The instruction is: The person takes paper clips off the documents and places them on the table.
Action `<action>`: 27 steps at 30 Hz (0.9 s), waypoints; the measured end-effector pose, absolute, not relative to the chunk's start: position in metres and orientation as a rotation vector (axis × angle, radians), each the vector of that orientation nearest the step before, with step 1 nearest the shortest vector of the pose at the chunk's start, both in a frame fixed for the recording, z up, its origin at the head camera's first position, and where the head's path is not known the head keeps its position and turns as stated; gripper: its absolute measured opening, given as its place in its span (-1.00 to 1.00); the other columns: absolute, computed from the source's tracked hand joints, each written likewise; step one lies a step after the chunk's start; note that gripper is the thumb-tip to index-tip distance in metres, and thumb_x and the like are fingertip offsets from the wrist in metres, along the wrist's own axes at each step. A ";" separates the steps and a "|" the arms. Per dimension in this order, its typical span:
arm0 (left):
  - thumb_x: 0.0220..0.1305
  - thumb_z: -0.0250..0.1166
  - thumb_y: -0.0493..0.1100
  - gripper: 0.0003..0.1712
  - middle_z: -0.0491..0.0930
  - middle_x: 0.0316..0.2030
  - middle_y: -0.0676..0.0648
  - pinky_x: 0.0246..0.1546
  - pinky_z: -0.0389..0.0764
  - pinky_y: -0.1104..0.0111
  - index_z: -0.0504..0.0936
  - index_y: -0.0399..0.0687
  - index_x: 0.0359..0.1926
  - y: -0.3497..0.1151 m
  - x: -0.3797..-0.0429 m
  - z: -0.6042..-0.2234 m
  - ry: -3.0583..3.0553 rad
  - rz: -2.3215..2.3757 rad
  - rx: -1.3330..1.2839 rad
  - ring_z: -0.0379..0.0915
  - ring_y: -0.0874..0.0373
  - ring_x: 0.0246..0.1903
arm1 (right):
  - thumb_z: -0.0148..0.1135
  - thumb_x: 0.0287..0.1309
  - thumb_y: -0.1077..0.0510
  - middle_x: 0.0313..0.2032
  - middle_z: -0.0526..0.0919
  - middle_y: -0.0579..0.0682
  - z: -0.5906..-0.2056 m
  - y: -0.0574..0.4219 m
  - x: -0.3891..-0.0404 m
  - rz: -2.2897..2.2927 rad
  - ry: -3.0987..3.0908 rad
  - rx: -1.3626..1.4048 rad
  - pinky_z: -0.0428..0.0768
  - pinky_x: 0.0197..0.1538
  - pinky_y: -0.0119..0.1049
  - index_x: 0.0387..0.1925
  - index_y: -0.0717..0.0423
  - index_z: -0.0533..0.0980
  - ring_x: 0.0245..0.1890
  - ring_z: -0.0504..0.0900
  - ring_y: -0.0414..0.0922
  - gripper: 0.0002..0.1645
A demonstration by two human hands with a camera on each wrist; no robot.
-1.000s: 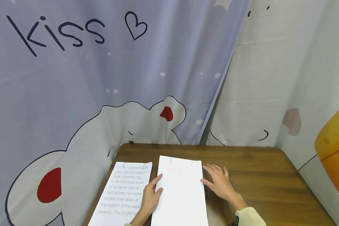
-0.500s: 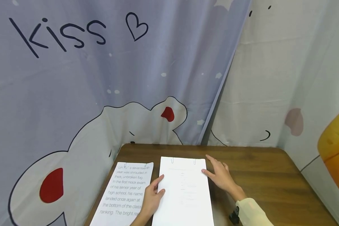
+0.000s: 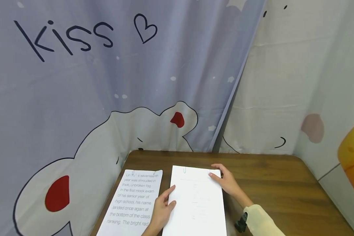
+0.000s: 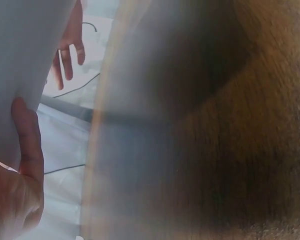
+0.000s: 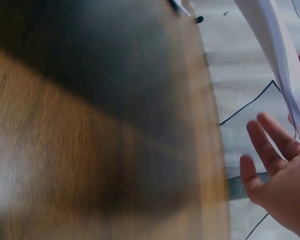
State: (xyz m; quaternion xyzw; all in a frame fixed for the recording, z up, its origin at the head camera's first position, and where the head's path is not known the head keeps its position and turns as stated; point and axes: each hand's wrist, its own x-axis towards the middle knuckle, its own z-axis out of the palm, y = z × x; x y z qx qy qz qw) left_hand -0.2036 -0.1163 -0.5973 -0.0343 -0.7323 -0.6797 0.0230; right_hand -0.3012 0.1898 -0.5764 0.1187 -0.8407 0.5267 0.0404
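Observation:
A white sheaf of paper (image 3: 194,203) is held up in front of the person, its front faintly printed. Paper clips grip its top edge, one of them a greenish paper clip (image 3: 184,169) near the left corner. My left hand (image 3: 162,209) holds the sheaf's left edge, thumb in front; the left wrist view shows its finger (image 4: 30,135) against the back. At the top right corner, my right hand (image 3: 227,182) pinches the paper, thumb on the front by the second clip and index finger reaching over the top. Its other fingers (image 5: 262,145) spread loosely behind.
Left of the sheaf lies another clipped stack of paper (image 3: 129,203) with large print, partly covered by the left hand. Both are at a brown wooden table (image 3: 268,190). A printed curtain (image 3: 153,82) hangs behind the table. A dark watch (image 3: 241,223) is on the right wrist.
My right hand has moved from beside the right edge to the sheaf's top right corner and taken hold there. The sheaf has shifted slightly right; the left hand keeps its grip.

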 end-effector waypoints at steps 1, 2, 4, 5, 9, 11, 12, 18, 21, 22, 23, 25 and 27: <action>0.23 0.25 -0.52 -0.27 0.45 0.37 -0.52 -0.24 0.80 0.34 0.50 -0.22 0.45 -0.116 -0.203 -0.597 -2.264 -2.116 -0.103 0.73 -0.18 0.06 | 0.42 0.37 0.03 0.23 0.64 0.20 -0.577 0.190 -0.302 1.645 -2.552 0.368 0.61 -0.02 -0.30 0.30 0.17 0.53 -0.02 0.61 -0.09 -0.43; 0.24 0.25 -0.52 -0.27 0.45 0.37 -0.52 -0.25 0.81 0.33 0.49 -0.22 0.45 -0.116 -0.202 -0.597 -2.259 -2.129 -0.100 0.74 -0.15 0.02 | 0.42 0.37 0.08 0.21 0.64 0.21 -0.578 0.190 -0.303 1.681 -2.531 0.367 0.60 -0.07 -0.34 0.26 0.20 0.55 -0.10 0.59 -0.12 -0.47; 0.24 0.24 -0.52 -0.27 0.43 0.38 -0.53 -0.25 0.81 0.32 0.48 -0.22 0.46 -0.115 -0.201 -0.597 -2.257 -2.142 -0.105 0.76 -0.13 -0.02 | 0.42 0.35 0.15 0.15 0.66 0.21 -0.578 0.190 -0.304 1.739 -2.499 0.356 0.58 -0.15 -0.36 0.20 0.24 0.57 -0.19 0.57 -0.16 -0.53; 0.25 0.24 -0.53 -0.27 0.42 0.39 -0.53 -0.25 0.81 0.32 0.48 -0.23 0.46 -0.115 -0.200 -0.598 -2.257 -2.144 -0.110 0.76 -0.13 -0.02 | 0.43 0.34 0.16 0.13 0.66 0.20 -0.578 0.189 -0.304 1.766 -2.489 0.337 0.58 -0.16 -0.38 0.17 0.24 0.59 -0.21 0.57 -0.18 -0.56; 0.25 0.24 -0.53 -0.27 0.39 0.41 -0.53 -0.24 0.81 0.32 0.47 -0.23 0.47 -0.116 -0.198 -0.599 -2.258 -2.146 -0.129 0.76 -0.15 0.01 | 0.45 0.30 0.20 0.12 0.64 0.20 -0.578 0.187 -0.304 1.918 -2.446 0.258 0.63 -0.17 -0.38 0.15 0.29 0.59 -0.18 0.58 -0.21 -0.56; 0.25 0.24 -0.53 -0.27 0.39 0.41 -0.53 -0.23 0.81 0.33 0.48 -0.23 0.46 -0.116 -0.198 -0.599 -2.260 -2.143 -0.131 0.74 -0.16 0.04 | 0.46 0.29 0.22 0.09 0.64 0.20 -0.577 0.185 -0.304 2.037 -2.413 0.203 0.68 -0.20 -0.36 0.15 0.29 0.59 -0.19 0.63 -0.19 -0.55; 0.25 0.25 -0.53 -0.27 0.39 0.41 -0.53 -0.22 0.81 0.34 0.48 -0.22 0.46 -0.116 -0.198 -0.599 -2.260 -2.141 -0.130 0.74 -0.16 0.05 | 0.45 0.28 0.23 0.06 0.64 0.20 -0.577 0.184 -0.304 2.087 -2.399 0.180 0.69 -0.23 -0.34 0.15 0.29 0.58 -0.21 0.65 -0.17 -0.55; 0.26 0.24 -0.53 -0.27 0.38 0.42 -0.52 -0.21 0.81 0.33 0.48 -0.21 0.46 -0.115 -0.200 -0.598 -2.257 -2.135 -0.150 0.75 -0.15 0.03 | 0.45 0.25 0.27 -0.08 0.70 0.11 -0.573 0.181 -0.305 2.190 -2.353 0.087 0.73 -0.30 -0.28 0.09 0.29 0.60 -0.33 0.71 -0.11 -0.60; 0.26 0.24 -0.52 -0.27 0.39 0.41 -0.54 -0.23 0.81 0.32 0.47 -0.21 0.47 -0.115 -0.200 -0.597 -2.256 -2.144 -0.156 0.78 -0.10 -0.04 | 0.45 0.23 0.29 -0.08 0.70 0.08 -0.573 0.181 -0.306 2.150 -2.355 0.085 0.71 -0.28 -0.30 0.03 0.29 0.62 -0.30 0.70 -0.13 -0.65; 0.26 0.24 -0.52 -0.27 0.39 0.40 -0.55 -0.25 0.81 0.31 0.47 -0.21 0.48 -0.115 -0.199 -0.598 -2.255 -2.152 -0.155 0.79 -0.08 -0.08 | 0.45 0.22 0.30 -0.09 0.69 0.08 -0.573 0.181 -0.306 2.132 -2.362 0.087 0.70 -0.28 -0.31 0.01 0.29 0.63 -0.30 0.69 -0.13 -0.67; 0.26 0.24 -0.52 -0.27 0.40 0.40 -0.55 -0.26 0.81 0.32 0.46 -0.22 0.48 -0.114 -0.198 -0.598 -2.257 -2.153 -0.153 0.80 -0.06 -0.11 | 0.45 0.23 0.30 -0.08 0.69 0.08 -0.574 0.181 -0.306 2.107 -2.373 0.094 0.69 -0.28 -0.32 -0.01 0.28 0.63 -0.28 0.68 -0.14 -0.69; 0.26 0.24 -0.52 -0.26 0.39 0.40 -0.55 -0.26 0.81 0.32 0.46 -0.22 0.48 -0.114 -0.197 -0.598 -2.260 -2.158 -0.153 0.80 -0.04 -0.12 | 0.43 0.25 0.30 -0.07 0.67 0.09 -0.575 0.181 -0.306 2.052 -2.396 0.127 0.67 -0.25 -0.35 -0.03 0.28 0.62 -0.22 0.65 -0.17 -0.73; 0.26 0.24 -0.52 -0.26 0.38 0.41 -0.55 -0.28 0.81 0.32 0.46 -0.23 0.48 -0.114 -0.196 -0.599 -2.262 -2.159 -0.153 0.80 -0.03 -0.13 | 0.40 0.28 0.31 -0.05 0.65 0.12 -0.576 0.181 -0.305 2.010 -2.413 0.161 0.66 -0.24 -0.36 -0.04 0.27 0.61 -0.19 0.63 -0.17 -0.76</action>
